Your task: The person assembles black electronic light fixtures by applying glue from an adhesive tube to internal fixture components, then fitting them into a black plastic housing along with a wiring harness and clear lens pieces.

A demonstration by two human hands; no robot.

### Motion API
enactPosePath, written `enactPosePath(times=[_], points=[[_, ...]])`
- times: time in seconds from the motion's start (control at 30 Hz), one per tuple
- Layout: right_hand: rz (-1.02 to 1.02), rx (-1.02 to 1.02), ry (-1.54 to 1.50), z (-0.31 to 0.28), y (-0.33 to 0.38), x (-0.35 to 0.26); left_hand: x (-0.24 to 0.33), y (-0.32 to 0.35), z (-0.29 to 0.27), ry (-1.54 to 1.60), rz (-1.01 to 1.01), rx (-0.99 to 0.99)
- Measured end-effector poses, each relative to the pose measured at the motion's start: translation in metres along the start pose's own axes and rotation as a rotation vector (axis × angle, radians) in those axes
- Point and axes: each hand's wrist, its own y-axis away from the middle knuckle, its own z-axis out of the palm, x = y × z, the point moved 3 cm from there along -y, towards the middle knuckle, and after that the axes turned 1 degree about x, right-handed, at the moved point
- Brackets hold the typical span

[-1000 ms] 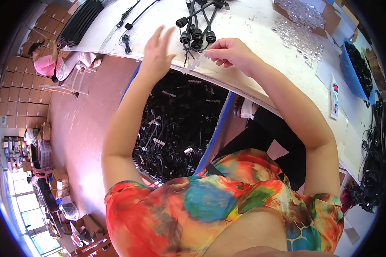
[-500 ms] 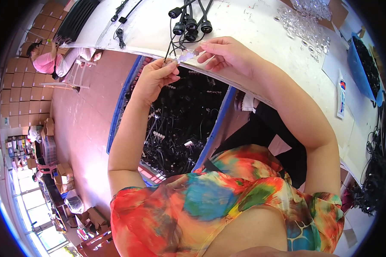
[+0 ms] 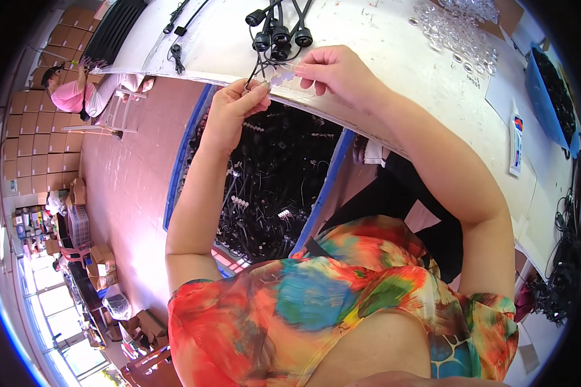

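Pinching one clear strip (image 3: 279, 79) between them at the worktop (image 3: 394, 58) edge, both hands have closed together; left hand (image 3: 235, 109) has dropped from reaching, right hand (image 3: 336, 71) grips.

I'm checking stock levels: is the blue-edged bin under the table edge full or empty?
Well filled. The bin holds a dense heap of black corded parts reaching up towards its blue rim, just below the left hand. How deep the pile goes cannot be told.

Worktop (image 3: 394, 58): white, matt, lightly scuffed. Socket leads (image 3: 279, 35): black plastic, slightly glossy caps, rubbery cable. Small lens pieces (image 3: 279, 79): clear, shiny plastic. Loose lens heap (image 3: 455, 29): transparent, glinting. Bin (image 3: 542, 90): blue smooth plastic. Floor (image 3: 122, 180): reddish, smooth.
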Motion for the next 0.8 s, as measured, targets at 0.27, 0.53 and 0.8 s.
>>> enactPosePath(times=[0.27,0.53,0.8], points=[[-0.149,0.155,0.598,-0.006,0.003,-0.01,0.002,-0.002,0.0,-0.072,0.009,0.075],[-0.182,0.137,0.338,0.002,0.004,-0.008,0.0,-0.006,0.0,0.031,0.021,0.047],[-0.029,-0.02,0.018,0.004,-0.003,0.005,0.002,-0.01,0.004,-0.022,-0.053,0.006]])
